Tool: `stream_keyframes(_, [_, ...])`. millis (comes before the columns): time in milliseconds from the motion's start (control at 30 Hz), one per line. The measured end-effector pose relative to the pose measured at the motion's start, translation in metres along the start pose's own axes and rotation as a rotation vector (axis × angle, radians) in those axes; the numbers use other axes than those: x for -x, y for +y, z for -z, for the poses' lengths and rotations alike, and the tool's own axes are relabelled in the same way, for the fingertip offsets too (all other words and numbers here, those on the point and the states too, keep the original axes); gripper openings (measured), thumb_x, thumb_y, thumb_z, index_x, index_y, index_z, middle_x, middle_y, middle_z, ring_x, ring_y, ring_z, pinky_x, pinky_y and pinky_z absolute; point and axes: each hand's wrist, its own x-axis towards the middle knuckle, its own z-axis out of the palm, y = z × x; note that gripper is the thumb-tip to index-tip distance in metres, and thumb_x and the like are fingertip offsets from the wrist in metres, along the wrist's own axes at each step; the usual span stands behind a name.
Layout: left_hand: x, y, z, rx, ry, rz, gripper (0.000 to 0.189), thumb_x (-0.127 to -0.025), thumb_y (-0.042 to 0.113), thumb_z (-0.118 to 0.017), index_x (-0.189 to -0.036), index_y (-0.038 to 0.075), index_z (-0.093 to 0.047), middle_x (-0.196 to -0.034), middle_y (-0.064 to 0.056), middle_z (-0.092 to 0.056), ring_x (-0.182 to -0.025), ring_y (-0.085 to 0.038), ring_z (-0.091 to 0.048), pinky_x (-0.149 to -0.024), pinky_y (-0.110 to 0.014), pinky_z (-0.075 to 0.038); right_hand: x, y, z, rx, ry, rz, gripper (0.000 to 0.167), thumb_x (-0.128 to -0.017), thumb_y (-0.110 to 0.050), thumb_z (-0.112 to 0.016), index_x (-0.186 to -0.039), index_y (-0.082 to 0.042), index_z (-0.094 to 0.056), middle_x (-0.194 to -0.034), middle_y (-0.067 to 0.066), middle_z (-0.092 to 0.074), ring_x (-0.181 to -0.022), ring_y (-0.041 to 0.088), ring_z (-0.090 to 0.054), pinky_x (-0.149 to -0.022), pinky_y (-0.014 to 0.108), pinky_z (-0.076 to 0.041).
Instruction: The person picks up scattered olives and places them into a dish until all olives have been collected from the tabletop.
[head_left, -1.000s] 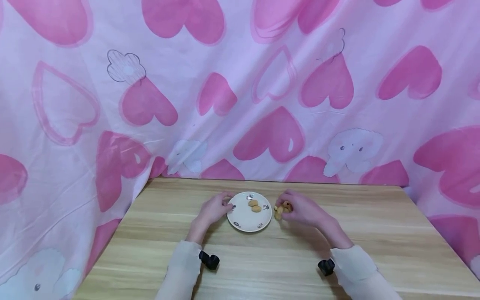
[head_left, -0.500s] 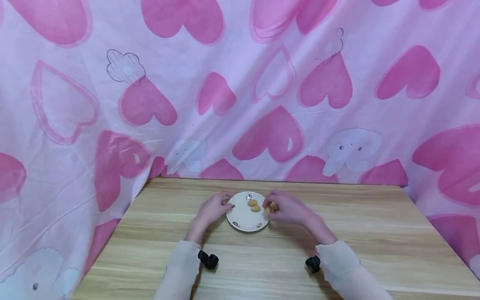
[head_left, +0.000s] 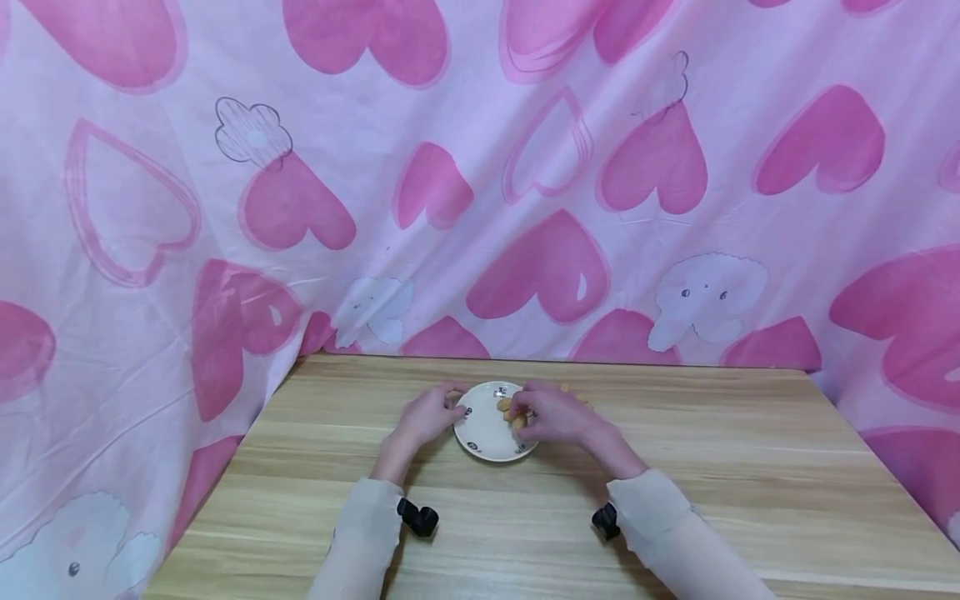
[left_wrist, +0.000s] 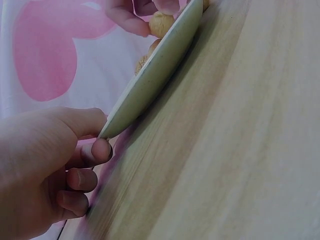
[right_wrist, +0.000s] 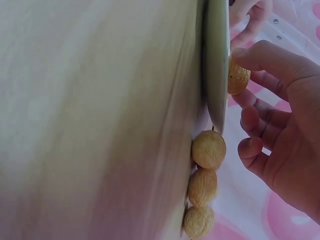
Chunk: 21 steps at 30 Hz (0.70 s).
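The right hand (head_left: 555, 416) pinches a wrinkled tan nut (right_wrist: 239, 80) over the plate (head_left: 483, 432), partly blocking the head camera's sight of the other nuts on it, while three loose nuts (right_wrist: 202, 187) line the table (head_left: 487, 542) just beside the plate. The left hand (head_left: 429, 417) pinches the plate's opposite rim. Behind the wood-grain tabletop hangs pink heart-printed cloth (head_left: 367, 117).

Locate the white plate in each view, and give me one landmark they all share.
Head: white plate, just below centre.
Left wrist: plate seen edge-on, slanting from left of centre up to the top edge.
Right wrist: plate edge-on, upright at the top, right of centre.
Shared landmark: the right hand.
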Motion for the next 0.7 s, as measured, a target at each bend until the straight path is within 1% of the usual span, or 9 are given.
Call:
stream_keyframes(200, [0.001,0.0,0.0,0.007,0.003,-0.006,0.042,-0.092,0.026,-0.065,-0.133,0.02,-0.061,-0.071,0.004,-0.061,-0.058,-0.012,-0.053,-0.06,-0.032,-0.039,-0.004,-0.002,-0.005,0.017,-0.013,-0.042,0.021,-0.075,-0.022,-0.079,-0.094,-0.022,-0.07,-0.092,-0.006,-0.057,-0.079,0.008,-0.052,-0.07,0.026,-0.045])
stream_keyframes(433, [0.001,0.001,0.001,0.012,-0.001,-0.001,0.042,-0.092,0.026,-0.064,-0.133,0.019,-0.06,-0.07,0.004,-0.06,-0.057,-0.012,-0.053,-0.059,-0.032,-0.039,-0.005,-0.002,-0.009,0.032,-0.013,-0.052,0.019,-0.076,-0.021,-0.078,-0.094,-0.023,-0.07,-0.093,-0.007,-0.056,-0.08,0.009,-0.053,-0.072,0.027,-0.045])
stream_keyframes(600, [0.001,0.002,0.001,0.01,-0.002,0.005,0.042,-0.092,0.026,-0.065,-0.133,0.02,-0.061,-0.072,0.004,-0.061,-0.059,-0.012,-0.054,-0.061,-0.032,-0.039,-0.001,-0.004,-0.003,0.011,0.001,-0.058,0.018,-0.08,-0.022,-0.078,-0.097,-0.022,-0.071,-0.1,-0.005,-0.061,-0.087,0.013,-0.058,-0.076,0.032,-0.046])
stream_keyframes(700, [0.001,0.001,0.0,0.004,-0.001,0.005,0.041,-0.092,0.027,-0.065,-0.132,0.021,-0.061,-0.073,0.005,-0.062,-0.061,-0.011,-0.055,-0.063,-0.032,-0.039,0.004,-0.004,0.004,0.024,0.026,-0.068,0.016,-0.085,-0.024,-0.076,-0.099,-0.021,-0.071,-0.103,-0.005,-0.063,-0.088,0.015,-0.059,-0.075,0.033,-0.047])
